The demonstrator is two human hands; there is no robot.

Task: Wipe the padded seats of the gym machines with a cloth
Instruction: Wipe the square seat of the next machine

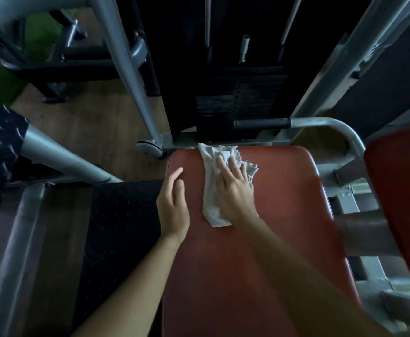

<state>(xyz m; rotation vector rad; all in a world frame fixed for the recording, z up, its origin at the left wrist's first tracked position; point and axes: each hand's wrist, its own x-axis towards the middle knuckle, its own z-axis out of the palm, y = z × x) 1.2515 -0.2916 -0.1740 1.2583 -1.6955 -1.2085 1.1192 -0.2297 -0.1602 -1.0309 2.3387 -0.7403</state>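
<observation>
On the far half of the red padded seat (284,215), close to its back edge, a crumpled grey cloth (210,203) lies stretched out in a long strip, its far end reaching the seat's rim. The right grip (235,190), a bare hand, lies flat on top of the cloth with its fingers straight and slightly apart, pressing it down rather than clutching it. The cloth shows to the left of the palm, beyond the fingertips and past the little finger. The left grip (173,207) has its fingers straight and loose and holds nothing. It sits at the seat's left edge, just beside the cloth and apart from it. Behind the seat stands a black weight stack (240,98), with a black handle (262,123) on a grey bar in front of it. A black tread plate (124,227) lies to the left, and a second red pad (400,203) is at the right.
</observation>
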